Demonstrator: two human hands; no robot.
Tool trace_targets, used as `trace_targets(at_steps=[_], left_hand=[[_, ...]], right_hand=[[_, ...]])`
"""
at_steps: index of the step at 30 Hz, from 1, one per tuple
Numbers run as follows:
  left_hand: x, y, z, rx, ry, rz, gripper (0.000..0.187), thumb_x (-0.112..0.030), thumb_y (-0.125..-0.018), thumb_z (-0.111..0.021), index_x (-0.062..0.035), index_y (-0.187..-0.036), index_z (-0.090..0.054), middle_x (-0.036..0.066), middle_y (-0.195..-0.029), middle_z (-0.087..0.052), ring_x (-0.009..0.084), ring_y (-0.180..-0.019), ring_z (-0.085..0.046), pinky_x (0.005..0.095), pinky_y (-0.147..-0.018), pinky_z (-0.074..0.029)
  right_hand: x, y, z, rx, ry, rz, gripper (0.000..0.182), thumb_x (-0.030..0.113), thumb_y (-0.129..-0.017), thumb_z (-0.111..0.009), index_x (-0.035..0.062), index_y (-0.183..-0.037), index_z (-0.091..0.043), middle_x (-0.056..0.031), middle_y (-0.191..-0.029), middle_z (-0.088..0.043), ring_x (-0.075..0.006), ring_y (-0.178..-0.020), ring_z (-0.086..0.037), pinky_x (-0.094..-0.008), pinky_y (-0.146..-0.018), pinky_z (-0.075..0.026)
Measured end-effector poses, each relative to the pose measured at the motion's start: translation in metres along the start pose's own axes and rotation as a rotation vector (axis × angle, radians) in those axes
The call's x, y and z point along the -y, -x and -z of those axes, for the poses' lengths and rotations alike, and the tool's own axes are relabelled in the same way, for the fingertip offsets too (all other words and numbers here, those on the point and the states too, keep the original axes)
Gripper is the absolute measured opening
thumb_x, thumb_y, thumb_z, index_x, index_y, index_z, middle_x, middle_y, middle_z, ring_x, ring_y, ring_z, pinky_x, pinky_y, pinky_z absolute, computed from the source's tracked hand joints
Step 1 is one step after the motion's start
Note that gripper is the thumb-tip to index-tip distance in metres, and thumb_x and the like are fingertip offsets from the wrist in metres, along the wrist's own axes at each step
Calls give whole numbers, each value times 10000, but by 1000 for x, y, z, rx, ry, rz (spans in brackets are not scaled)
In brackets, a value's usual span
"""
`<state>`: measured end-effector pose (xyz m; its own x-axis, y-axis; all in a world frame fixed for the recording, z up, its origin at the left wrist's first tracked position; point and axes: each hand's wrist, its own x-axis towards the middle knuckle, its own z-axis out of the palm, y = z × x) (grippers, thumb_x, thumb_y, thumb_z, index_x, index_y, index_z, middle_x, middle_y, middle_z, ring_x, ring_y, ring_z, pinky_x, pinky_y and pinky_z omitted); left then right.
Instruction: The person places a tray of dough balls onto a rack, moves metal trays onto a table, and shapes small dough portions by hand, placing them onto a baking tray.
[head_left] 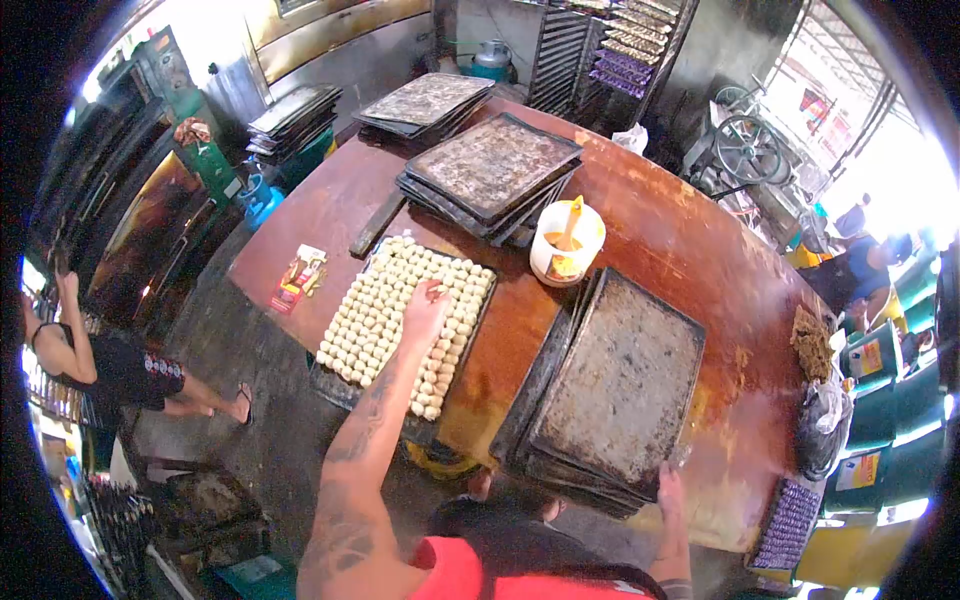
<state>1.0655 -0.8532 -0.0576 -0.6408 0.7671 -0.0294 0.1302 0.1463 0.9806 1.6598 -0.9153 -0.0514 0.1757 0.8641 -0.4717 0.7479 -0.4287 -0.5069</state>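
Note:
My left hand (428, 302) reaches over a tray filled with rows of small pale dough balls (385, 325). Its fingers are pinched together among the balls near the tray's right half; whatever lies between them is hidden. The dark baking tray (412, 430) under the dough shows along its front rim. My right hand (672, 492) is closed on the near right corner of a stack of worn baking trays (625, 380), which sits at the table's front edge.
A white bucket (556, 268) with an orange scraper (571, 222) stands behind the near stack. More stacked trays (495, 165) lie farther back on the wooden table (740, 290). A red packet (297, 282) is at left. Another person (100, 365) stands by the ovens.

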Motion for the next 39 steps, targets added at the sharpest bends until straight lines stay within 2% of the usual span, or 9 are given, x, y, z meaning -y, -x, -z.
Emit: trace_targets(at_steps=[5,11,17,21,24,30,35,37,39], left_hand=[[-20,-108,-56,34,347,172,843,-396,-824,-704,79,-1395,-305,205,-1172,-578,268,-1065,-574,370,-879,-483],[-6,-203,-104,-53,733,516,805,-464,-854,-648,-137,-1426,-185,211,-1393,-389,473,-1106,-513,687,-874,-397],[31,-267,-158,4,797,399,495,-282,-928,-560,-145,-1340,-322,112,-1328,-490,334,-1152,-536,588,-753,-496],[28,-307,-199,-50,539,500,874,-408,-825,-683,-24,-1401,-151,172,-1370,-438,324,-1092,-548,513,-725,-519],[49,-355,-237,-65,203,381,1235,-445,-747,-736,66,-1440,149,220,-1384,-412,336,-1074,-544,477,-728,-527],[7,-405,-300,13,323,461,1156,-410,-813,-577,124,-1341,301,198,-1326,-473,318,-1101,-517,464,-739,-530],[-19,-444,-324,40,363,408,765,-380,-899,-439,87,-1431,-150,201,-1427,-381,399,-1262,-410,644,-1008,-357],[-14,-468,-323,79,411,384,779,-279,-850,-543,67,-1431,-157,209,-1405,-370,414,-1236,-422,639,-919,-449],[7,-499,-315,167,386,314,612,-256,-823,-623,35,-1324,-424,185,-1350,-436,382,-1202,-466,625,-904,-467]], right_hand=[[-20,-27,-5,-156,-148,111,678,546,-979,-335,-16,-1314,-511,-228,-1314,-538,-367,-1258,-466,-390,-1059,-334],[-35,-52,-4,42,-193,-236,688,570,-980,-288,32,-1387,-423,-190,-1423,-409,-320,-1341,-336,-385,-1108,-245],[-37,-85,-6,236,-419,-179,700,588,-984,-234,89,-1467,-322,-145,-1531,-272,-273,-1433,-186,-378,-1162,-145],[32,-70,6,133,-368,-437,811,704,-912,-313,204,-1531,-154,-69,-1603,-3,-296,-1456,-92,-593,-1062,-263],[25,-78,-1,76,-355,-473,797,673,-930,-312,176,-1530,-144,-48,-1603,37,-289,-1462,-48,-616,-1067,-248],[-61,-97,-7,144,-229,-403,746,615,-964,-292,155,-1530,-132,-40,-1603,53,-281,-1466,-26,-583,-1090,-248],[47,-101,2,152,-221,-528,701,579,-986,-252,152,-1528,-133,-64,-1603,47,-277,-1468,-27,-542,-1104,-258],[49,-101,9,200,-137,-428,648,532,-1004,-238,151,-1522,-160,-111,-1597,35,-291,-1466,-28,-460,-1137,-227],[67,-108,15,246,-50,-327,624,505,-1012,-235,148,-1520,-168,-139,-1593,11,-299,-1464,-35,-406,-1153,-203]])
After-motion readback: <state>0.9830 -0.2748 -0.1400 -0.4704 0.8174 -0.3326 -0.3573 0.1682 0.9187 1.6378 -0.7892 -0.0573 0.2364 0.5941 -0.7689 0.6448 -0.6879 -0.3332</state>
